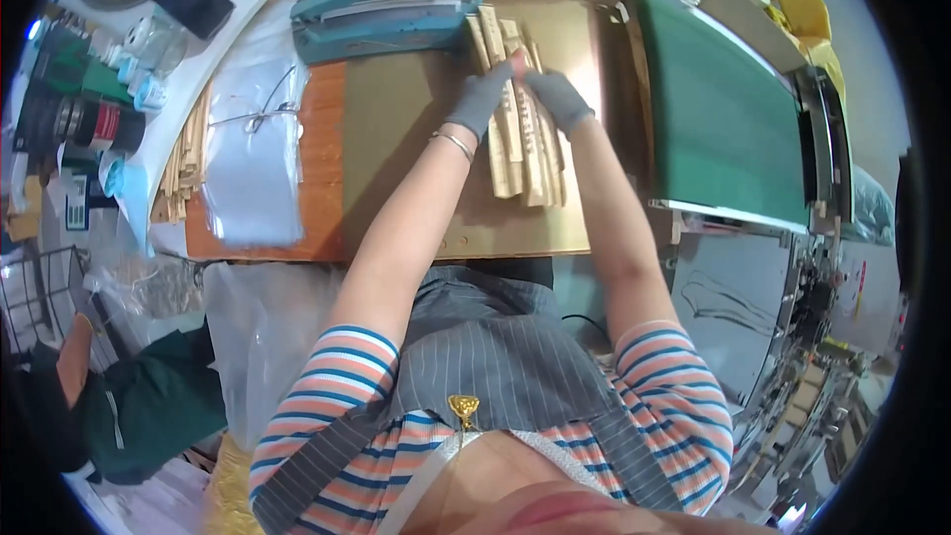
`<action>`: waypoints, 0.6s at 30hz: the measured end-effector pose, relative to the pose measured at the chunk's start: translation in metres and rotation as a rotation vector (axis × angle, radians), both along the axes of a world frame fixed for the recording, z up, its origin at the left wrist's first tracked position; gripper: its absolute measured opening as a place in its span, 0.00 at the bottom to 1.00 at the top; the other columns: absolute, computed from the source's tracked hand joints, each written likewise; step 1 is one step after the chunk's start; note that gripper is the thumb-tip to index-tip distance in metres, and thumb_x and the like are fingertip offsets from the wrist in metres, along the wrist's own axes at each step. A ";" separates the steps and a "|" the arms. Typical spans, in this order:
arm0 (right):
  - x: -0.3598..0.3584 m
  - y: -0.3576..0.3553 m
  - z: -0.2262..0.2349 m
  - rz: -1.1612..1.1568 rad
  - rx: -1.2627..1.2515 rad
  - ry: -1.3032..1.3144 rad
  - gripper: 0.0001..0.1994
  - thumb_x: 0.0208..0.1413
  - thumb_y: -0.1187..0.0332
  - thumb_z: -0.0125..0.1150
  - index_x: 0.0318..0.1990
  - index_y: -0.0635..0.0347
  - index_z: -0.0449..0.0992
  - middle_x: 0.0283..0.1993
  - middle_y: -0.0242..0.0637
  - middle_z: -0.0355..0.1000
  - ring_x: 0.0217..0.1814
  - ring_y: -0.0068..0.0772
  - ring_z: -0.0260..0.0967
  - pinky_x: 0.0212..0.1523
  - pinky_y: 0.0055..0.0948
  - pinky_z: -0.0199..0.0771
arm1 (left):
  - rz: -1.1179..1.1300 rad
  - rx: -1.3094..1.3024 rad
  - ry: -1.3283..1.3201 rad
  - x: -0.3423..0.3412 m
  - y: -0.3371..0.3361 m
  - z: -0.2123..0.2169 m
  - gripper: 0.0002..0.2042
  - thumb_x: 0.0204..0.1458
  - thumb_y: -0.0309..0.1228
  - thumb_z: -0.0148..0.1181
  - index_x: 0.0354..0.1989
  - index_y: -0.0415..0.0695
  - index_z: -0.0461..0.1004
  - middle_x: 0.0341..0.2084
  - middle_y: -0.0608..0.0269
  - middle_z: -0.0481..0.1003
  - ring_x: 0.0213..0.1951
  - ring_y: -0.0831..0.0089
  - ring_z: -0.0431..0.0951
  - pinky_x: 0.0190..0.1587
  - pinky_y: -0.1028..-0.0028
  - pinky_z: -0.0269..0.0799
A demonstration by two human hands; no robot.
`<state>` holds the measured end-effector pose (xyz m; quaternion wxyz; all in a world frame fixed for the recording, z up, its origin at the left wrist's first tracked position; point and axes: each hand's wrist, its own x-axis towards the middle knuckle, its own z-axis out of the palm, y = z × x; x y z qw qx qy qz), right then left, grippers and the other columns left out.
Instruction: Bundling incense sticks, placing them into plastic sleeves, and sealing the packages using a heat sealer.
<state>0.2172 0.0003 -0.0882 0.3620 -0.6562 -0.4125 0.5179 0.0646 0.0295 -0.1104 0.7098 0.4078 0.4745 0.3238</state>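
Note:
Several long, narrow tan paper packets (506, 144) with dark print lie side by side in a loose bundle on the tan board of the worktable. My left hand (480, 101), in a grey glove with bare fingertips, closes on the bundle from the left. From the right, my right hand (557, 99), gloved alike, closes on it too. My thumbs meet over the packets near their far ends. The other fingers are mostly hidden. Just beyond my left hand stands a blue metal bag sealer (386, 22).
Left on the table are a tied stack of clear plastic bags (253, 168) and more tan packets (185, 163). A green conveyor belt (723, 109) runs at the right. A black flask (99, 126) and a glass jar (156, 45) stand far left. Another person's dark green clothing (149, 406) shows lower left.

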 end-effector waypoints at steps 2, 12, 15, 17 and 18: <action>-0.019 -0.017 -0.001 -0.090 -0.012 0.484 0.27 0.49 0.54 0.63 0.49 0.69 0.70 0.43 0.41 0.72 0.43 0.30 0.69 0.45 0.27 0.68 | 0.014 0.094 0.251 -0.011 -0.003 -0.004 0.33 0.39 0.56 0.66 0.38 0.33 0.77 0.30 0.56 0.76 0.34 0.72 0.75 0.41 0.75 0.69; -0.075 -0.082 0.095 0.163 0.665 0.559 0.35 0.41 0.70 0.68 0.60 0.66 0.59 0.53 0.40 0.67 0.49 0.31 0.68 0.51 0.29 0.67 | -0.184 0.665 -0.133 -0.098 -0.079 0.112 0.40 0.31 0.29 0.76 0.57 0.41 0.60 0.49 0.62 0.68 0.51 0.73 0.68 0.52 0.72 0.66; -0.096 -0.095 0.109 0.249 0.776 0.537 0.40 0.38 0.71 0.71 0.61 0.64 0.57 0.57 0.41 0.63 0.50 0.32 0.67 0.51 0.29 0.68 | -0.121 0.649 -0.285 -0.115 -0.094 0.104 0.40 0.32 0.31 0.75 0.57 0.42 0.60 0.49 0.62 0.68 0.52 0.72 0.68 0.53 0.72 0.65; -0.116 -0.103 0.115 0.330 0.622 0.506 0.43 0.36 0.70 0.73 0.63 0.61 0.56 0.60 0.41 0.60 0.53 0.32 0.65 0.53 0.30 0.67 | -0.242 0.670 -0.112 -0.118 -0.098 0.094 0.39 0.33 0.34 0.74 0.57 0.42 0.61 0.48 0.62 0.71 0.49 0.73 0.71 0.53 0.72 0.66; -0.117 -0.100 0.101 0.296 0.778 0.251 0.41 0.37 0.71 0.72 0.62 0.60 0.57 0.57 0.41 0.63 0.49 0.30 0.67 0.45 0.27 0.71 | -0.209 0.739 -0.027 -0.114 -0.104 0.089 0.37 0.34 0.35 0.73 0.55 0.41 0.63 0.46 0.62 0.72 0.47 0.74 0.72 0.52 0.73 0.67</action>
